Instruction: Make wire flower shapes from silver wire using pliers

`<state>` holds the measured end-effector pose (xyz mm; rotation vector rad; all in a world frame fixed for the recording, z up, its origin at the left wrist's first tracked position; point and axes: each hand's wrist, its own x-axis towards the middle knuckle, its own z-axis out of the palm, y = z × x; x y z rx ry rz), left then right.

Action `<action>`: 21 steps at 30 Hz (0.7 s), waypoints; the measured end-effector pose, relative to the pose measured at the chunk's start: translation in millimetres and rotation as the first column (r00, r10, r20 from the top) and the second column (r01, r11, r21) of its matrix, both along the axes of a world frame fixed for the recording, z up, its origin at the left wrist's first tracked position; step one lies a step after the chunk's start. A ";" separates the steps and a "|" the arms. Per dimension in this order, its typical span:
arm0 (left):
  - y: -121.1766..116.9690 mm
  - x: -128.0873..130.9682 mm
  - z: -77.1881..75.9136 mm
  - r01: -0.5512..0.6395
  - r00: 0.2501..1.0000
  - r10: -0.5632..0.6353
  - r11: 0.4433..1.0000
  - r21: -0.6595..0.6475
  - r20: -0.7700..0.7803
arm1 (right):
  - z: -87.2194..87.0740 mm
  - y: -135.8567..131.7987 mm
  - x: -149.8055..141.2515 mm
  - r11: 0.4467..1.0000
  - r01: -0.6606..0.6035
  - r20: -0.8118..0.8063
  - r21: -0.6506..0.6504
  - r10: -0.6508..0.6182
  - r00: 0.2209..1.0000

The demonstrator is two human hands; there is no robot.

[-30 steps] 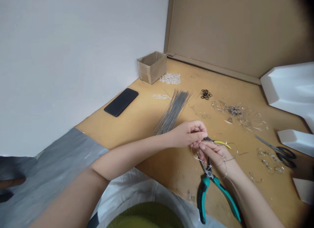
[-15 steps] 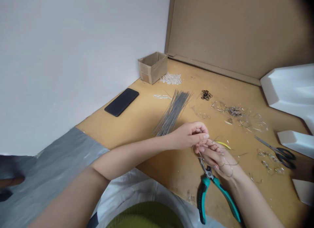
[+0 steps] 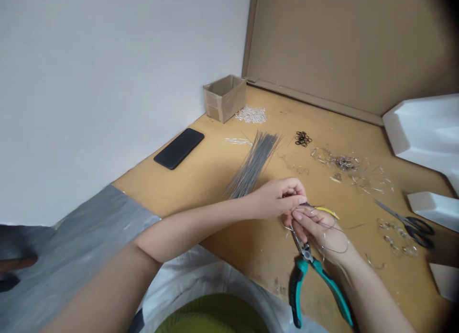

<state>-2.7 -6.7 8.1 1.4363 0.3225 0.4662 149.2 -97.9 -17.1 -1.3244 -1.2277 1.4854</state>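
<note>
Close together over the table, my left hand (image 3: 281,197) and my right hand (image 3: 317,226) both pinch at a thin wire (image 3: 346,247). A loop of this wire trails over the back of my right hand and wrist. What lies exactly between the fingertips is too small to make out. Below my right hand rest pliers (image 3: 305,256) with teal and black handles spread apart, their jaws partly behind the fingers. A yellow curved handle (image 3: 328,212) shows just behind my right hand. Past my left forearm lies a bundle of straight grey wires (image 3: 254,165).
A small cardboard box (image 3: 225,101) stands at the back beside clear beads (image 3: 251,115). A phone (image 3: 179,149) lies left. Black rings (image 3: 303,138), tangled wire pieces (image 3: 346,163), scissors (image 3: 412,225) and a beaded strand (image 3: 396,237) lie right, near white foam pieces (image 3: 426,137).
The fingers of my right hand have shifted slightly, and the wire loop over its wrist has swung to a wider curve. My left hand holds nearly the same place.
</note>
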 end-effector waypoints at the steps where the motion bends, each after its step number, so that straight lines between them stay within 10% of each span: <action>1: -0.1 -0.1 -0.3 0.000 1.000 0.000 1.000 0.006 -0.001 | 0.3 -0.2 -0.1 1.000 0.002 0.007 0.003 -0.002 1.000; 21: -10.6 -4.5 12.8 -0.082 0.978 0.155 0.900 0.428 -0.138 | -5.7 -3.5 -0.7 0.994 0.097 0.117 0.054 -0.103 0.988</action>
